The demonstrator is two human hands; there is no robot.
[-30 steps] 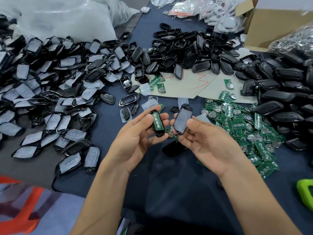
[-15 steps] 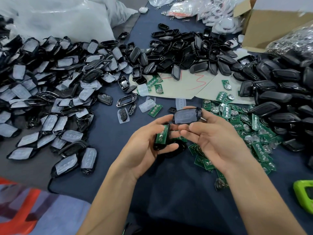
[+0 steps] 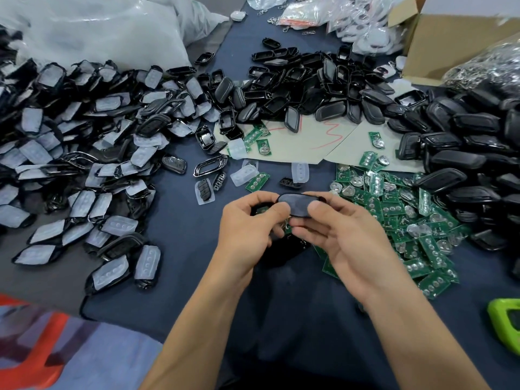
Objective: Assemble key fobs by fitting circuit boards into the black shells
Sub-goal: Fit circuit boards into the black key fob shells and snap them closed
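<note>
The person's left hand and right hand met just left of the pile of circuit boards and held one black shell between them. The shell lay crosswise with its smooth back turned up. The left thumb pressed on one end and the right thumb on the other, and the fingers of both hands were curled under it and gripped it. Another dark part showed inside the curled left fingers, too hidden to tell what it was. A second dark shell lay on the blue cloth under the hands, touching the near left edge of the pile.

Beyond the pile lay pale card sheets with red scribbles, and a few stray boards lay on them. Farther beyond the pile, past the card, sat a heap of empty black shells. To the right of the pile, touching it, rose a heap of closed black shells. Well to the left of the pile spread a large heap of shells with clear button pads, with a white plastic bag behind it. A cardboard box stood far beyond the pile to the right. A bright green thing lay nearer than the pile, at its right.
</note>
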